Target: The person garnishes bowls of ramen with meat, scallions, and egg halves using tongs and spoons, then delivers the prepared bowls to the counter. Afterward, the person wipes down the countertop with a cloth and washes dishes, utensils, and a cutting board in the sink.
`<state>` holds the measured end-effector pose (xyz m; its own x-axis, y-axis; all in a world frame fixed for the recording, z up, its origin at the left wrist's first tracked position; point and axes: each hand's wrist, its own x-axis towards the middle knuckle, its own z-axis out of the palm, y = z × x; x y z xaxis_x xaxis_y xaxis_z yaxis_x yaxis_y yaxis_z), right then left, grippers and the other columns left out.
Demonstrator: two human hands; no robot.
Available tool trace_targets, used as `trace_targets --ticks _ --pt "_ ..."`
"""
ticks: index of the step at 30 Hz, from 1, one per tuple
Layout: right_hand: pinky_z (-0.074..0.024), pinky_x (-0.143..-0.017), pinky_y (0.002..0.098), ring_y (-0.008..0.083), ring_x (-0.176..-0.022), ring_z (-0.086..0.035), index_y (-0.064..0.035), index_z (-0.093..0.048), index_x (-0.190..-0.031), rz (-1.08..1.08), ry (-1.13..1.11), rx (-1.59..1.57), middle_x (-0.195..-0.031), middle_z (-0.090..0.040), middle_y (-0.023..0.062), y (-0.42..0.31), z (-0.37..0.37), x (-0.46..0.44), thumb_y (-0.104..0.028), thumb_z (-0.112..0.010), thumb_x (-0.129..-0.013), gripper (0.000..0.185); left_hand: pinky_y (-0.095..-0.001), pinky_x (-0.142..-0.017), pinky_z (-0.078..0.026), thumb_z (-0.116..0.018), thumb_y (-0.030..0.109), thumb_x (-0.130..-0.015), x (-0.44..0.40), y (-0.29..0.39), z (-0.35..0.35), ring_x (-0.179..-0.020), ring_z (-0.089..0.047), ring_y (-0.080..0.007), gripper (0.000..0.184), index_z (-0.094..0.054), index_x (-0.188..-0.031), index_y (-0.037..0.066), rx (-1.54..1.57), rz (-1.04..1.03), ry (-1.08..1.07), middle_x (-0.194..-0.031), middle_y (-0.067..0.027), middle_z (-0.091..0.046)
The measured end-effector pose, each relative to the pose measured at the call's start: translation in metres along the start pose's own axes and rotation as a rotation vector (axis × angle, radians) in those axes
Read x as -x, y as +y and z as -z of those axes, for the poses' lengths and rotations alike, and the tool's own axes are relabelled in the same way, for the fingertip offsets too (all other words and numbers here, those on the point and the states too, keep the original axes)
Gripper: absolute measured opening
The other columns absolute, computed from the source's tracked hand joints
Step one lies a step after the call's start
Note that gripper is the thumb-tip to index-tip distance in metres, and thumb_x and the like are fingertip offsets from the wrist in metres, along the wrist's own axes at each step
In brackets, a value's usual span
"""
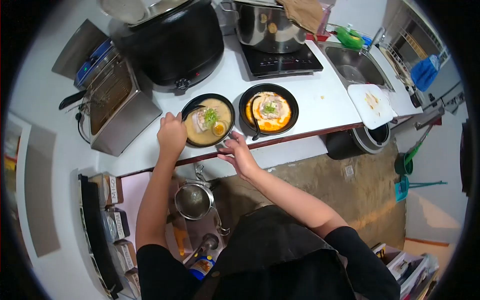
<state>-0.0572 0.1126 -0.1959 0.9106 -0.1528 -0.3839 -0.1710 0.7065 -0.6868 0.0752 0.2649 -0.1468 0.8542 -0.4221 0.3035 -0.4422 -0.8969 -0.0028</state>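
Kitchen corner, white counter [316, 114] with a dark front edge, concrete-coloured floor [305, 187] below it. Clock directions read from the centre of the left-hand ramen bowl [215, 96], black, set on the counter close to its front edge.

Contents: pale broth; scallions [211, 116] heaped near the middle; halved egg [219, 129] at 4 o'clock; sliced meat [200, 123] toward 8; a black spoon [194, 110] at 10.

Left hand [171, 134] at the bowl's 8 o'clock, fingers curled together at the rim. Cannot tell whether they are clamped on rim or spoon; the knuckles hide it. Right hand [241, 156] between 4 and 5 o'clock, fingers and thumb apart, tips just beside the rim; contact not certain.

Second bowl [295, 107], also black, near 3 o'clock: orange oil on the broth, meat and scallions at centre, dark spoon [255, 120] leaning over its own 7 o'clock rim.

Further out: large black cooker [172, 52] at 11; steel pot [267, 30] on an induction hob [285, 65] toward 1–2; sink [351, 61] past 2; white cutting board [367, 116] at 3; steel fryer [119, 120] at 9; round strainer [193, 201] low at 6.
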Motion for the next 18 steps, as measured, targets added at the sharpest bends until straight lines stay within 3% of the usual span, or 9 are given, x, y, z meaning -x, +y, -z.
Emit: trace_targets --ticks 1,4,5,8,10,12,13,17,18 --pt "-0.0473 -0.087 0.0436 0.0287 -0.108 -0.045 -0.0086 -0.010 -0.141 -0.004 -0.034 -0.070 -0.130 -0.031 0.0154 -0.004 -0.002 -0.005 -0.017 -0.051 -0.083 0.071 -0.0448 -0.082 -0.046 -0.049 0.015 -0.080 -0.005 -0.003 0.004 -0.100 -0.051 -0.0336 0.039 -0.055 -0.117 0.005 0.068 0.030 -0.088 -0.101 -0.0152 -0.053" --pt "-0.0482 -0.081 0.0463 0.0250 -0.099 -0.044 -0.0176 -0.004 -0.142 0.041 -0.066 -0.245 -0.121 -0.036 0.0097 -0.014 -0.016 -0.012 -0.020 -0.050 -0.083 0.076 -0.0416 -0.090 -0.041 -0.047 0.015 -0.081 -0.041 -0.012 -0.008 -0.101 -0.051 -0.0377 0.040 -0.055 -0.118 0.005 0.419 0.100 -0.059 -0.109 -0.0184 -0.051" --pt "-0.0454 -0.084 0.0533 0.0291 -0.111 -0.041 -0.0273 -0.003 -0.142 0.036 -0.085 -0.265 -0.133 -0.028 0.0095 -0.013 -0.017 -0.018 -0.027 -0.049 -0.085 0.074 -0.0359 -0.093 -0.038 -0.042 0.017 -0.083 -0.054 -0.013 -0.014 -0.104 -0.050 -0.0349 0.039 -0.055 -0.116 0.001 0.523 0.142 -0.097 -0.114 -0.0204 -0.052" --pt "-0.0427 -0.085 0.0578 0.0324 -0.123 -0.034 -0.0306 -0.004 -0.141 0.062 -0.231 -0.303 -0.140 -0.023 0.0092 -0.010 -0.018 -0.028 -0.033 -0.046 -0.086 0.069 -0.0306 -0.062 -0.041 -0.036 0.027 -0.083 -0.080 -0.015 -0.020 -0.082 -0.052 -0.0186 0.046 -0.055 -0.120 0.008 0.841 0.150 -0.472 -0.095 -0.0092 -0.057" --pt "-0.0420 -0.084 0.0596 0.0340 -0.126 -0.033 -0.0308 -0.009 -0.140 0.066 -0.201 -0.321 -0.141 -0.023 0.0091 -0.009 -0.023 -0.028 -0.037 -0.044 -0.087 0.063 -0.0276 -0.050 -0.039 -0.034 0.031 -0.082 -0.087 -0.018 -0.024 -0.073 -0.053 -0.0128 0.048 -0.055 -0.120 0.011 0.934 0.162 -0.605 -0.088 -0.0053 -0.058" --pt "-0.0427 -0.084 0.0591 0.0338 -0.125 -0.035 -0.0298 -0.011 -0.139 0.104 -0.213 -0.332 -0.140 -0.025 0.0094 -0.012 -0.027 -0.023 -0.037 -0.044 -0.088 0.062 -0.0250 -0.045 -0.036 -0.035 0.032 -0.082 -0.086 -0.019 -0.023 -0.070 -0.053 -0.0123 0.047 -0.057 -0.118 0.011 0.920 0.173 -0.610 -0.087 -0.0047 -0.058" --pt "-0.0485 -0.082 0.0546 0.0332 -0.122 -0.041 -0.0244 -0.020 -0.137 0.055 -0.156 -0.349 -0.137 -0.030 0.0089 -0.015 -0.028 -0.018 -0.030 -0.038 -0.090 0.050 -0.0248 -0.044 -0.038 -0.036 0.035 -0.082 -0.087 -0.020 -0.018 -0.068 -0.054 -0.0116 0.048 -0.056 -0.118 0.011 0.891 0.173 -0.659 -0.091 -0.0043 -0.058" --pt "-0.0471 -0.083 0.0531 0.0333 -0.123 -0.039 -0.0246 -0.016 -0.139 0.118 -0.186 -0.352 -0.140 -0.025 0.0078 -0.019 -0.041 0.007 -0.030 -0.040 -0.090 0.055 -0.0282 -0.055 -0.047 -0.038 0.039 -0.082 -0.087 -0.023 0.006 -0.078 -0.058 -0.0159 0.050 -0.054 -0.119 0.010 0.850 0.223 -0.668 -0.107 -0.0069 -0.055" --pt "-0.0469 -0.083 0.0530 0.0333 -0.123 -0.039 -0.0249 -0.014 -0.139 0.121 -0.174 -0.363 -0.141 -0.024 0.0077 -0.023 -0.045 0.016 -0.030 -0.040 -0.090 0.056 -0.0301 -0.049 -0.046 -0.038 0.028 -0.081 -0.080 -0.010 0.023 -0.068 -0.057 -0.0147 0.043 -0.060 -0.108 0.002 0.907 0.267 -0.524 -0.087 -0.0073 -0.063"
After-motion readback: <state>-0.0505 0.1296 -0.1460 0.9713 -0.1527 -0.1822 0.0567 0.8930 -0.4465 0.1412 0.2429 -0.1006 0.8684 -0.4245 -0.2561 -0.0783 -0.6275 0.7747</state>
